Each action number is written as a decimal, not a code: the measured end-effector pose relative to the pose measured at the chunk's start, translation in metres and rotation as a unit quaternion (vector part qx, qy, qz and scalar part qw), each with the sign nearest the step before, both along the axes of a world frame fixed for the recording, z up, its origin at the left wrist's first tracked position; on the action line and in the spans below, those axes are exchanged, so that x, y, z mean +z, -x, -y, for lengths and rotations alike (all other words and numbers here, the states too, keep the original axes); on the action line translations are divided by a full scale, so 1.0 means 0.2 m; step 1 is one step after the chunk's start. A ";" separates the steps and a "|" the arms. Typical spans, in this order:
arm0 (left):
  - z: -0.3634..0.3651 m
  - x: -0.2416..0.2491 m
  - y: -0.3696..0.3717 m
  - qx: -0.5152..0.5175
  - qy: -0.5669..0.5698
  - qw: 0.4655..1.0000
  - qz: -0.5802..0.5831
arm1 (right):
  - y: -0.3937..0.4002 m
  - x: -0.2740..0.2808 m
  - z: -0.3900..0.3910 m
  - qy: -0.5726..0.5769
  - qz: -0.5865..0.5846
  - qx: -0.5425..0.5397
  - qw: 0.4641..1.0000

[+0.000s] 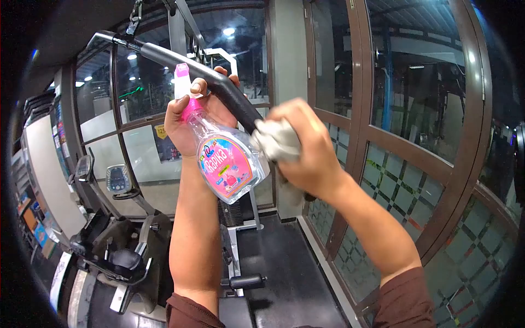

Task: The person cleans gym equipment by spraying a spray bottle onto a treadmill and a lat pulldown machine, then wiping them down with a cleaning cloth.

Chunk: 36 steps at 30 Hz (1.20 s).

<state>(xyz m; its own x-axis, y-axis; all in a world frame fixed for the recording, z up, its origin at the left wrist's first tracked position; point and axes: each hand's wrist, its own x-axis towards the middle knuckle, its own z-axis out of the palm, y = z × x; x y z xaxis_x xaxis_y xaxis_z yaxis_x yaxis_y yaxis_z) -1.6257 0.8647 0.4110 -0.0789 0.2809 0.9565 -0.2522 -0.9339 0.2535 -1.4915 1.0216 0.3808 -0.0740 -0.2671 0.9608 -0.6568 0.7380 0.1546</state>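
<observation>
My left hand (176, 130) is closed around the neck of a clear spray bottle (227, 167) with a pink label and a pink-and-white trigger head. Its fingertips also reach up behind the black padded grip of a pull-down bar (183, 61), which slants across in front of me. On the right, my right hand (311, 150), blurred by motion, grips a bunched whitish cloth (278, 141) against the lower part of the bar's grip. The bottle tilts, with its base near the cloth.
A chain (134, 19) holds the bar from above. An exercise bike (123, 257) stands at lower left. The machine's padded roller (247, 281) is below, over a black floor (290, 273). Brown-framed glass doors (358, 131) line the right side.
</observation>
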 end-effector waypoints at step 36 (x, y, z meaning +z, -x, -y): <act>0.30 -0.32 -0.10 0.318 0.082 0.943 -0.050 | -0.45 -0.03 -0.29 0.006 -0.138 -0.189 0.972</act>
